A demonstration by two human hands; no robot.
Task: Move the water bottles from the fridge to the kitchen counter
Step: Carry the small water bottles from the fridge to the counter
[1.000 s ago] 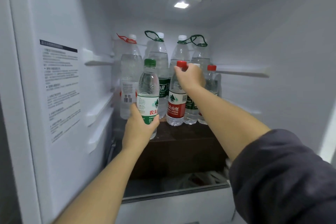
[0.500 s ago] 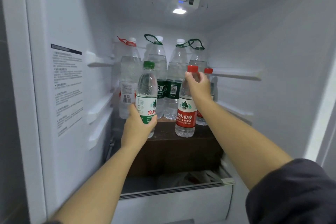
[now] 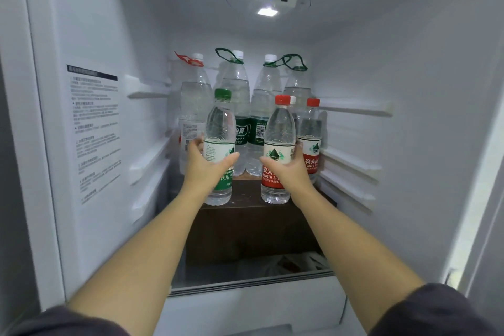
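Note:
Inside the open fridge, my left hand (image 3: 208, 169) grips a small green-capped water bottle (image 3: 220, 128) around its label. My right hand (image 3: 289, 172) is wrapped around a small red-capped bottle (image 3: 278, 133) with a red and white label. Both bottles are upright at the front edge of a dark brown box (image 3: 251, 226). Behind my right hand another red-capped bottle (image 3: 311, 131) stands on the box. Several large clear bottles (image 3: 237, 95) with cord handles stand in a row at the back.
White fridge walls with shelf rails (image 3: 354, 109) close in on both sides. A printed label (image 3: 94, 128) covers the left wall. A drawer with a glass lid (image 3: 251, 278) lies below the box. A ceiling lamp (image 3: 268, 11) is lit.
My right hand slid from the red cap down to the bottle's label and drew that bottle forward. The left hand with the green-capped bottle stayed near the front edge of the box.

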